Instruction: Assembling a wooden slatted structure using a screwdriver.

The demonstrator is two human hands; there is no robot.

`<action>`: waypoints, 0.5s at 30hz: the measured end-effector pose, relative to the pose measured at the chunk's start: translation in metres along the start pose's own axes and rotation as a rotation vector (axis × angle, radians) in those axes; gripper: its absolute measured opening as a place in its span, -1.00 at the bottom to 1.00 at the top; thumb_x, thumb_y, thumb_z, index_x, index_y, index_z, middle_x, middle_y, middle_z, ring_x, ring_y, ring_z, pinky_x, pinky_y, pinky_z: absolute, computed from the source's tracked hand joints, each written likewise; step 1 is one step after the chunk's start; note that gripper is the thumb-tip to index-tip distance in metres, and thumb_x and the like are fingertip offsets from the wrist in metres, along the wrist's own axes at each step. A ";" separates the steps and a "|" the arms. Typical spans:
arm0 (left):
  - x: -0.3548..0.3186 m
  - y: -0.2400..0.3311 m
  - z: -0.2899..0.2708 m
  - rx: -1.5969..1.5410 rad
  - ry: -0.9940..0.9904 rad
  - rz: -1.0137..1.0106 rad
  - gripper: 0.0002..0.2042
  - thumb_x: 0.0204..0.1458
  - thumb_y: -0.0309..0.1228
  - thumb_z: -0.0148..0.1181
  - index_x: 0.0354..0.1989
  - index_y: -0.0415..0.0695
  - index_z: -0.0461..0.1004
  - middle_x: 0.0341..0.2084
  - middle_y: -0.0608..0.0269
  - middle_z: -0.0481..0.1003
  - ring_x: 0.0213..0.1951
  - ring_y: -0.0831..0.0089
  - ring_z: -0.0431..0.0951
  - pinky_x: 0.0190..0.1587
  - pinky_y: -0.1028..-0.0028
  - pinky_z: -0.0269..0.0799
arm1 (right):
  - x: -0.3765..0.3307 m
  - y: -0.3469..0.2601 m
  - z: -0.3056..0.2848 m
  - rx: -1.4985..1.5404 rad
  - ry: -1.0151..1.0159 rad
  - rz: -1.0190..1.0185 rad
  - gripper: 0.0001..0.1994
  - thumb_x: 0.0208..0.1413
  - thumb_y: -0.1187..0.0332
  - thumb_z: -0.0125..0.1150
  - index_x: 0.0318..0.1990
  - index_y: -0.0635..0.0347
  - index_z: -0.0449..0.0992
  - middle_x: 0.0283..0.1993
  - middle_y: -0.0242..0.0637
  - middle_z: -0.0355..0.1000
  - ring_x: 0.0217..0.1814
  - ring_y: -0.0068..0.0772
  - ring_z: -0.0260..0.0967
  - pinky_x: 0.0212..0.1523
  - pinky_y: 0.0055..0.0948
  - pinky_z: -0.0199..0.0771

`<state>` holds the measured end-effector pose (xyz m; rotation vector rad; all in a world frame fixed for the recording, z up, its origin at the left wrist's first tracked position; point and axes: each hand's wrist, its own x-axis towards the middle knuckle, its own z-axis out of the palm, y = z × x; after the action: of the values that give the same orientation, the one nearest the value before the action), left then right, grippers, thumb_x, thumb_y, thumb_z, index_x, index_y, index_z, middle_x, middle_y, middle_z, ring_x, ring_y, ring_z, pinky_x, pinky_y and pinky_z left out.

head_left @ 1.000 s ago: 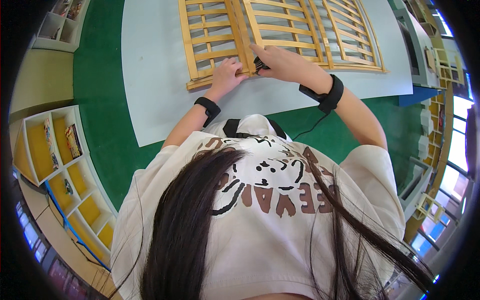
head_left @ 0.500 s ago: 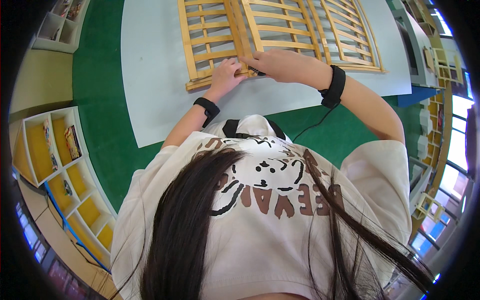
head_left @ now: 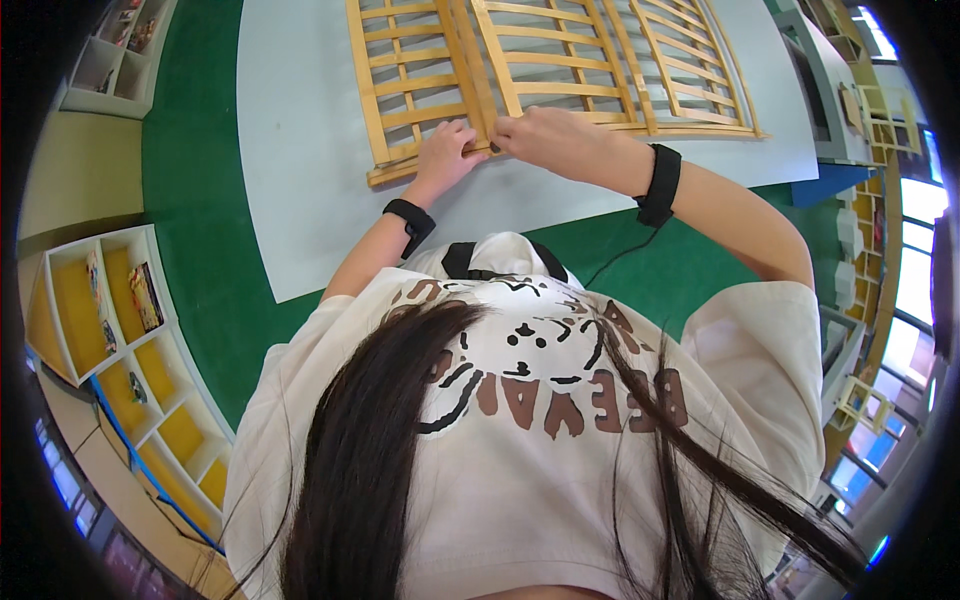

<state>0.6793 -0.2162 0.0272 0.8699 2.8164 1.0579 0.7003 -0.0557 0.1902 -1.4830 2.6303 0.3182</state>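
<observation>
A light-wood slatted rack with several hinged-looking panels lies at the top of the view. My left hand grips its near rail, close to where two uprights meet; the fingers are curled over the wood. Right beside it, my right hand is closed with fingertips pinched at the same corner. A small dark bit shows under those fingertips, too little of it visible to name. Each wrist wears a black band, and a thin cable runs from the right one.
Beneath the rack is a large pale sheet on a green floor. White and yellow cubby shelves stand at the left. To the right are a grey cabinet, a blue panel and small cream chairs.
The right hand has shifted slightly left and turned, hiding most of the dark object seen under it before. The left hand stays on the rail. The whole view has shifted a little.
</observation>
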 end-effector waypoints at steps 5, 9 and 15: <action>0.000 -0.002 0.003 0.025 0.008 0.003 -0.76 -0.38 -0.27 0.27 -0.59 -0.10 0.38 -0.57 0.30 0.31 -0.37 0.34 0.34 -0.40 0.36 0.30 | 0.002 0.000 0.010 -0.152 0.001 -0.034 -0.83 -0.23 0.47 0.06 -0.38 0.15 0.42 -0.42 -0.44 0.22 -0.49 -0.40 0.30 -0.47 -0.58 0.35; 0.000 -0.002 0.002 0.026 0.023 0.013 -0.76 -0.39 -0.27 0.28 -0.60 -0.10 0.38 -0.57 0.31 0.31 -0.37 0.34 0.34 -0.41 0.37 0.30 | -0.009 0.011 0.021 -0.244 0.245 -0.181 -0.91 -0.27 0.40 0.08 -0.51 0.11 0.42 -0.46 -0.45 0.20 -0.41 -0.43 0.23 -0.41 -0.58 0.30; 0.000 0.000 0.001 0.025 0.017 0.015 -0.76 -0.39 -0.27 0.28 -0.60 -0.10 0.38 -0.58 0.31 0.31 -0.38 0.35 0.34 -0.42 0.38 0.30 | -0.012 0.025 0.022 -0.289 0.268 -0.418 -0.90 -0.28 0.39 0.08 -0.50 0.08 0.41 -0.35 -0.48 0.18 -0.32 -0.42 0.15 -0.30 -0.60 0.28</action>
<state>0.6800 -0.2159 0.0267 0.8896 2.8474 1.0396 0.6845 -0.0279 0.1739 -2.2605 2.4418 0.5019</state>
